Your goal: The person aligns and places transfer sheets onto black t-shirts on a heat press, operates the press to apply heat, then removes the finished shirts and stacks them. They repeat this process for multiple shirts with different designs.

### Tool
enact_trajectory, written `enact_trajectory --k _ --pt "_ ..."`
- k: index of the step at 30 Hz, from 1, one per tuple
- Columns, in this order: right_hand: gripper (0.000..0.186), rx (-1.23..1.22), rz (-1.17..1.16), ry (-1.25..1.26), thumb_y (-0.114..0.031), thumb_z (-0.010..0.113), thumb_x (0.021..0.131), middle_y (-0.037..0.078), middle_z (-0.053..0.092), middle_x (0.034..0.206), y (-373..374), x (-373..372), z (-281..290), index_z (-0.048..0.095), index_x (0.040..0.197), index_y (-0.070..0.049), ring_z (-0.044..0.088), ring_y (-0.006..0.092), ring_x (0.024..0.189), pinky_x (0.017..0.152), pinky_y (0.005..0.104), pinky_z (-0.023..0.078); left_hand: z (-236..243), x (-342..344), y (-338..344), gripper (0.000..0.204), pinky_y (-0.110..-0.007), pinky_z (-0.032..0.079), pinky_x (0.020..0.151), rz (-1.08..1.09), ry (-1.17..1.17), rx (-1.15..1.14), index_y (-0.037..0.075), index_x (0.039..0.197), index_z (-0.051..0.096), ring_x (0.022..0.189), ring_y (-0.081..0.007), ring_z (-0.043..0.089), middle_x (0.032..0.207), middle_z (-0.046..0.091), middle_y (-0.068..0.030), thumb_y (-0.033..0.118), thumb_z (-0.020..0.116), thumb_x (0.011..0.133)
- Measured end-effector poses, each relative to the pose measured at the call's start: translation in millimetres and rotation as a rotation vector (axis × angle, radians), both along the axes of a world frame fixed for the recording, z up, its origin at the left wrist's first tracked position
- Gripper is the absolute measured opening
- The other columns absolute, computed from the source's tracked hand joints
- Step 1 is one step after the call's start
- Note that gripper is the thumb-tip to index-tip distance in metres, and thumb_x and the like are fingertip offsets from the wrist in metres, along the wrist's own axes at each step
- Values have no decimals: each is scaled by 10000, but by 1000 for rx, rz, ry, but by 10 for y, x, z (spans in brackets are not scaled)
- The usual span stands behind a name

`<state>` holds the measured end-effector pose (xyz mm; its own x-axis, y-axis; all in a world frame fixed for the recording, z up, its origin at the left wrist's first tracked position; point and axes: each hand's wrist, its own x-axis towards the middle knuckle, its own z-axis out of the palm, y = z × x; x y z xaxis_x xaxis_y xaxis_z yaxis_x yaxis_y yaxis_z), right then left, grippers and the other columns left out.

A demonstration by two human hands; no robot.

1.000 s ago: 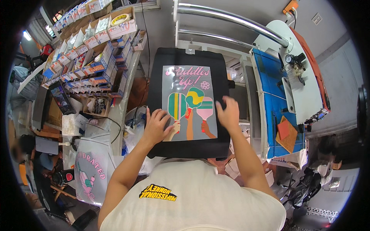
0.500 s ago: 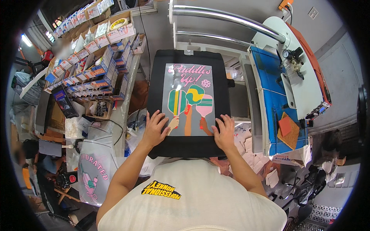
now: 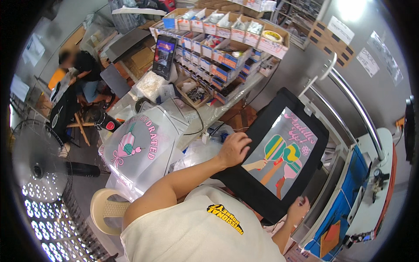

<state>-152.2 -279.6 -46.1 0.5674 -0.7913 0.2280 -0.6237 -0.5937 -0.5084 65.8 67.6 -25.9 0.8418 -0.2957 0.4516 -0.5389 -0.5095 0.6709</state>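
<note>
Turned leftward since half a second ago, bringing in a caged fan (image 3: 39, 161) and a beige plastic chair (image 3: 109, 212), with the printed sheet (image 3: 279, 150) now right of centre and slanted in view. Brought down, too, with the right hand (image 3: 298, 211): from beside the printed sheet to the lower right corner of the black cloth (image 3: 257, 196). Bent in the fingers there; cannot tell whether clamped on the cloth or merely against it. At the left hand (image 3: 235, 149), bent loosely, with fingers a little apart, over the left edge of the black cloth, close to the printed sheet. Lying flat on the black cloth, between both hands. Lettered across the top in pink script (image 3: 301, 126), readable, above three paddles (image 3: 274, 147) in green, yellow and pink. On the table to the left, a second printed sheet (image 3: 131, 146), lettered in a pink arc around a drink. On the cream shirt (image 3: 205, 240), slanted yellow lettering over a black patch (image 3: 224, 217). Along the cardboard boxes (image 3: 227, 59), marked in blue print and handwriting, mostly too small to read. Likewise too small on the lit phone (image 3: 164, 56) and wall papers (image 3: 341, 29).
</note>
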Motion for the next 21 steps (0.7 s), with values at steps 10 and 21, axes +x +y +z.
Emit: enact_trajectory --k 10,21 --pt "257 194 17 350 -188 740 890 199 756 939 11 -42 303 748 1014 38 731 302 869 806 410 545 -263 75 372 235 -454 552 868 85 625 119 -2 1029 767 942 -393 712 976 738 -226 163 737 865" --pt "311 119 -2 364 -247 752 891 217 753 933 -5 -63 217 754 990 47 730 353 890 843 443 545 -21 161 378 152 -485 564 857 78 669 138 14 864 790 906 -415 719 895 731 -249 155 737 846"
